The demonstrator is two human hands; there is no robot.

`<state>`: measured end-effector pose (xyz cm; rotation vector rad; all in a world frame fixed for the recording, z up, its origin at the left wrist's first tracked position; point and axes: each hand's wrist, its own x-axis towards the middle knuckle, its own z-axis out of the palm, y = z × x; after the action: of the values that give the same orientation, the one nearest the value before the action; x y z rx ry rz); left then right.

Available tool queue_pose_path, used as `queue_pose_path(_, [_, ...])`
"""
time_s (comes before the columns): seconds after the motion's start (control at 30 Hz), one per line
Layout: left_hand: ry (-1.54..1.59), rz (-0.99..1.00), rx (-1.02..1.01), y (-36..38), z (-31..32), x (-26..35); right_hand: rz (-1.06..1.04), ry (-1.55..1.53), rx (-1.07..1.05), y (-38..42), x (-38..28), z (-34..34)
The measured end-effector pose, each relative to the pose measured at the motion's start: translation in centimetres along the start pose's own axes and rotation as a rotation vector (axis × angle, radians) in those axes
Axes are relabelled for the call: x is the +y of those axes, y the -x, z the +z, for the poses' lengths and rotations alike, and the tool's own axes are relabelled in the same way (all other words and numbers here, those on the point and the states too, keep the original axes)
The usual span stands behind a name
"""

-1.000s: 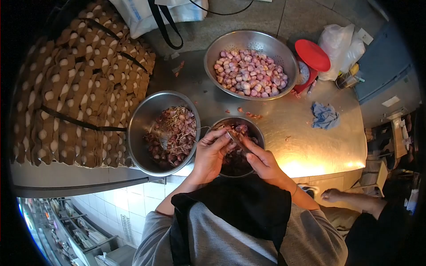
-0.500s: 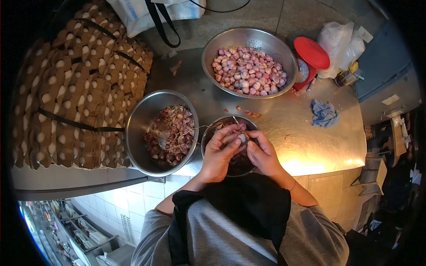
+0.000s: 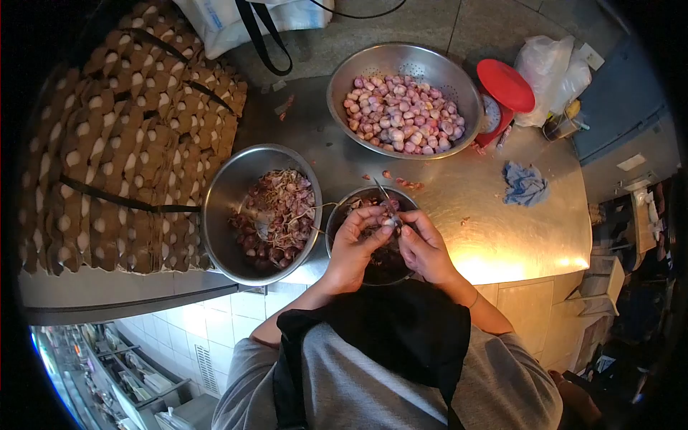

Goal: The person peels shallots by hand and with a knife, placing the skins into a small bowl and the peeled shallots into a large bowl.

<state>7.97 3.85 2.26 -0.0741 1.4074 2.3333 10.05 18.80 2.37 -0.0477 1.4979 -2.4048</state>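
Note:
Above a small metal bowl (image 3: 356,193), both hands are brought together. My left hand (image 3: 349,251) is closed on a small, pale shallot (image 3: 388,223), mostly covered by the fingertips. In my right hand (image 3: 426,252) is a small knife (image 3: 384,192), its blade pointing up and away from me beside the shallot. Dark reddish shallots and skins lie in the small bowl, partly hidden by the hands. Just left of it stands a larger metal bowl (image 3: 217,204) with unpeeled shallots (image 3: 266,247) and dry skins with stringy roots (image 3: 290,204).
Beyond the hands is a metal colander (image 3: 462,72) full of peeled pinkish shallots (image 3: 405,118). Beside it are a red scale (image 3: 505,86) and plastic bags (image 3: 541,75). A blue cloth (image 3: 525,183) lies at right. Stacked egg trays (image 3: 129,150) fill the left side.
The knife blade has swung up into clear view, pointing away from me. My right fingers have shifted slightly around it. My left hand stays nearly in place with the shallot.

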Motion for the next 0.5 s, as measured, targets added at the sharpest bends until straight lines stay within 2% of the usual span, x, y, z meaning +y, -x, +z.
queue_pose_path(0.13, [-0.003,-0.007,-0.026,0.6,0.3,1.0,0.025,0.033,0.122,-0.1,-0.8,-0.6])
queue_pose_path(0.3, [0.227,-0.097,-0.039,0.8,-0.3,1.5,0.006,0.062,0.103,0.4,-1.2,-0.1])
queue_pose_path(0.43, [0.254,-0.025,-0.019,0.5,-0.8,1.1,0.055,0.125,-0.063,0.7,-1.2,-0.6])
queue_pose_path(0.5, [0.29,-0.045,-0.024,0.3,-1.0,1.2,0.053,0.11,-0.041,1.1,-0.7,-0.1])
